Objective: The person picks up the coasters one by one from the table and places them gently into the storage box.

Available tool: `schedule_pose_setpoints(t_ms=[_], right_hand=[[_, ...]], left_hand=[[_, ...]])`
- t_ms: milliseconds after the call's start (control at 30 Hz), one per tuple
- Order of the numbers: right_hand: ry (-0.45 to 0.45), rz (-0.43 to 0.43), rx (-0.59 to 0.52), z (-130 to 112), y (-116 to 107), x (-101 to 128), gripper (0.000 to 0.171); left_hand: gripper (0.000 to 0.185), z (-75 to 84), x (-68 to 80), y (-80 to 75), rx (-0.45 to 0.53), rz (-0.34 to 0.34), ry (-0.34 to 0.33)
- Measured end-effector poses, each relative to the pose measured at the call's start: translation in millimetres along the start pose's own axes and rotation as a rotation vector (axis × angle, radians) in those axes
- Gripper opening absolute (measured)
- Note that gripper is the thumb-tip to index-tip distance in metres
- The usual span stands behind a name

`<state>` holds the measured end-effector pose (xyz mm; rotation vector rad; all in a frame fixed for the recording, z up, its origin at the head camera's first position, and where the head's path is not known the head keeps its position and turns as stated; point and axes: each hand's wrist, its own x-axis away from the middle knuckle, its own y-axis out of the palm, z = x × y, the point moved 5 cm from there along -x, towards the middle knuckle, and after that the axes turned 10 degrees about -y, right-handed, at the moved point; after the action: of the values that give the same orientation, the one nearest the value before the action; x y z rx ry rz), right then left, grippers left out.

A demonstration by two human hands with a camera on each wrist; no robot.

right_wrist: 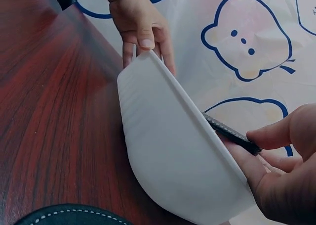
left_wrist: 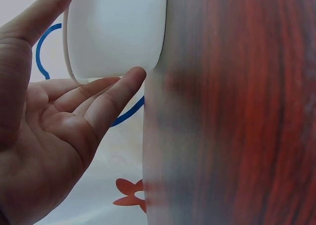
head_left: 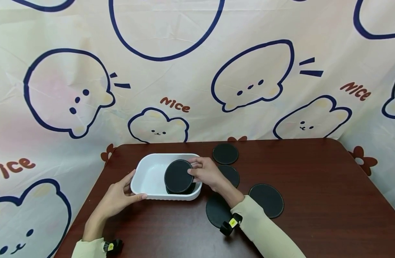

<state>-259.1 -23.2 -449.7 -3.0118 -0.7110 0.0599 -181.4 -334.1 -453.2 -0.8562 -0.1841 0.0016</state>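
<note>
The only words I can read are on the backdrop cloth (head_left: 197, 71) hung behind my surface: "Nice" in reddish-brown letters, printed several times among the outlined cartoon animals. One "Nice" (head_left: 175, 104) sits near the middle, above a small bear; another (head_left: 355, 90) stands at the upper right; a third (head_left: 11, 168) is at the far left, cut by the frame so that I see only "vice"-like letters. The small yellow tags on my wrist straps (head_left: 232, 222) carry marks too small to read. My wrist views show no lettering.
</note>
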Motion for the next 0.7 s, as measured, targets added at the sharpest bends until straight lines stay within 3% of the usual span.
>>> schedule_pose_setpoints(t_ms=[233,500,700], right_hand=[[0.005,-0.001,0.073,-1.1,3.2,-1.9,0.039],[0.0,-0.01,0.078,-5.5,9.4,-2.8,0.038],[-0.131,0.027,0.385,-21.5,7.3,5.0,0.047]], left_hand=[[0.117,0.2,0.0,-0.1,-0.002,0.004,-0.002],[0.117,-0.6,0.3,-0.8,-0.002,0.002,-0.003],[0.117,-0.6,-0.4,-0.1,0.01,-0.009,-0.004]])
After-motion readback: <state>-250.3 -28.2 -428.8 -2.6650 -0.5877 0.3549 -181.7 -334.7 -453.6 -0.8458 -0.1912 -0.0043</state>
